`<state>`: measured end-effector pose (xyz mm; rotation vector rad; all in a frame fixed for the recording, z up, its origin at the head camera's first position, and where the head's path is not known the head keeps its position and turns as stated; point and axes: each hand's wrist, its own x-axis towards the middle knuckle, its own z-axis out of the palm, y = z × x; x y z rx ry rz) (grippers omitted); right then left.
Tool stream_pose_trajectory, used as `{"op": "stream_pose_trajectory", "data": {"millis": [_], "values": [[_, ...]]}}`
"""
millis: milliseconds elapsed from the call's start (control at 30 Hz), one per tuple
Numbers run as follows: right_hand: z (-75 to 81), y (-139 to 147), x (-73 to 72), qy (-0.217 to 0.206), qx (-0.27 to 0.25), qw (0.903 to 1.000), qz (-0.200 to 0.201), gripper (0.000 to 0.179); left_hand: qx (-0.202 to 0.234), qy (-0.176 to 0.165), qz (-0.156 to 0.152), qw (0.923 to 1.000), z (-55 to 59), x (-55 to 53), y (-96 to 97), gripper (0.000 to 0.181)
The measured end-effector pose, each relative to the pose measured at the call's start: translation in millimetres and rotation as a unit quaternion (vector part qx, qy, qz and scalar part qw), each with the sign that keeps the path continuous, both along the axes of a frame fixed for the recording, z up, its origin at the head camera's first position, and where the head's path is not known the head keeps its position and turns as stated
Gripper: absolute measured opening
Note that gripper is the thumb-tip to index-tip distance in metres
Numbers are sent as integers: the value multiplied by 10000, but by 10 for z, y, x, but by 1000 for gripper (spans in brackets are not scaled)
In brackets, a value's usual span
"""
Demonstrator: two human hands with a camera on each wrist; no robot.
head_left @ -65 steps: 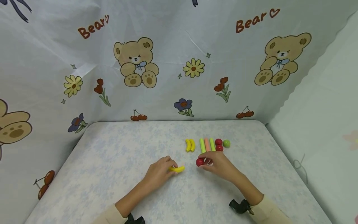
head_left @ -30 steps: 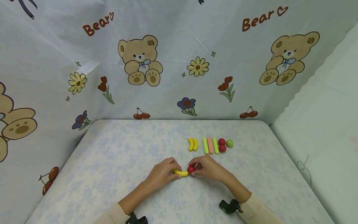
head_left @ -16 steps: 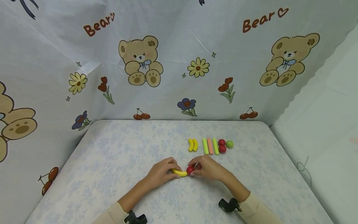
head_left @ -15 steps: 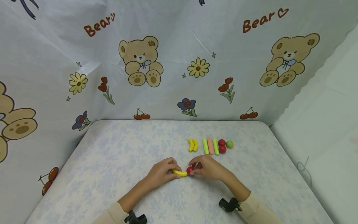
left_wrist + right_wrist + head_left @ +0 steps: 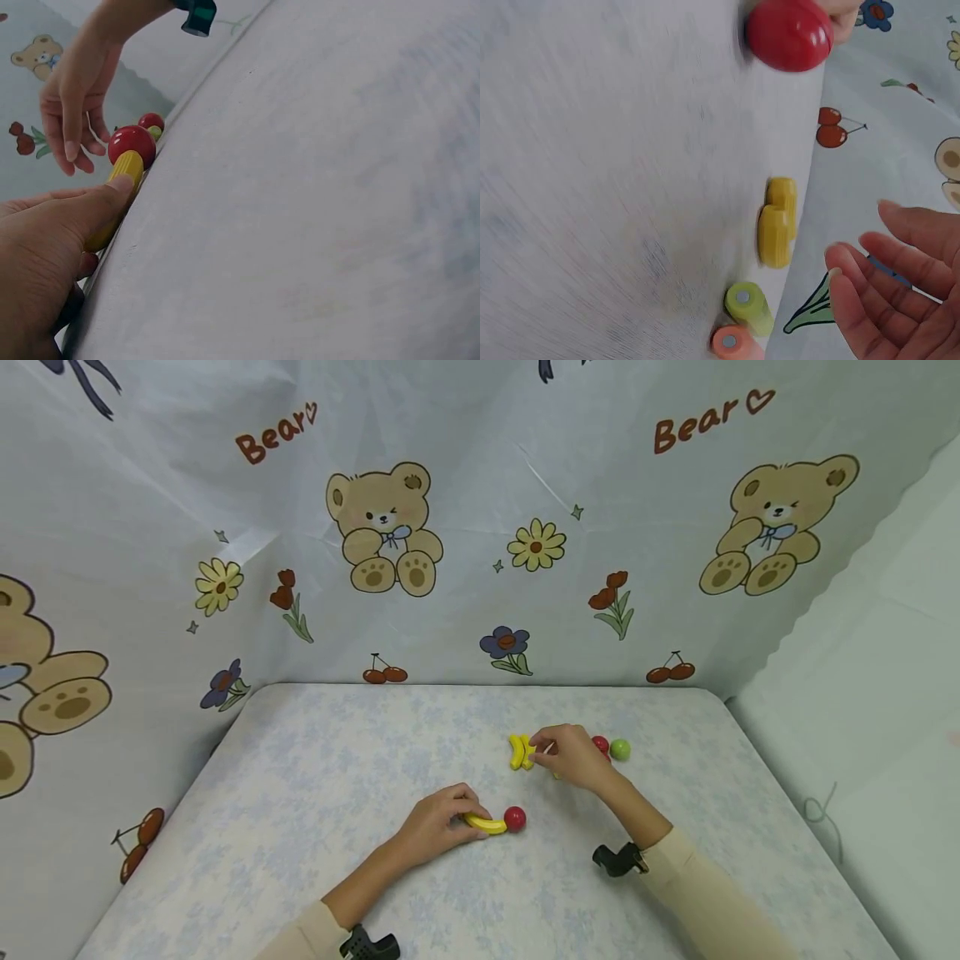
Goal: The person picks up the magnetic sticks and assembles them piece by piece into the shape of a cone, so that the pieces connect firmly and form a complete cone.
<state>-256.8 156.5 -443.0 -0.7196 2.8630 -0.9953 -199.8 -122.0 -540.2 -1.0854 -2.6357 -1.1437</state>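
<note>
My left hand (image 5: 442, 822) pinches a yellow toy banana (image 5: 491, 825) low over the table, thumb on its near side. A glossy red ball (image 5: 515, 818) sits right at the banana's far end, with no hand on it. Further back, my right hand (image 5: 573, 756) hovers over the row of small toys with nothing in it, its fingers loosely bent. Its fingertips overlap two more yellow bananas (image 5: 516, 752) in the head view. Beneath it the green stick (image 5: 748, 306) and the orange stick (image 5: 735, 343) show in the right wrist view; the hand mostly hides them in the head view.
Two more red balls (image 5: 601, 744), one partly covered by the right hand, and a green ball (image 5: 620, 749) end the row at the right. The pale blue-patterned table (image 5: 337, 735) meets a bear-print cloth (image 5: 450, 610) at its back edge.
My right hand has let go of the red ball and moved up and back to the right, over the sticks. The left hand still holds the banana in about the same place.
</note>
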Motion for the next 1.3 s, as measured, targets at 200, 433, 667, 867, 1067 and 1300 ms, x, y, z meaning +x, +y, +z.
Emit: {"op": "stream_pose_trajectory", "data": {"millis": [200,433,667,867,1067,1300], "values": [[42,-88,-227,-79,245,9994,-225,22,40,-39,21,10000,11,-11,-16,20],[-9,-203,-424,-203,667,9965,-463,23,41,18,2,10000,13,-14,-30,21],[-84,-283,-473,-662,1074,9892,-752,27,13,-114,62,9999,69,35,-1,21],[-96,-353,-476,-940,1262,9837,-869,27,-16,-128,90,9999,87,70,21,21],[-117,-379,-507,-955,1280,9833,-877,27,-76,-95,47,9999,62,41,5,21],[-149,-388,-507,-920,1315,9839,-786,28,-96,-136,52,9998,37,29,-4,22]]}}
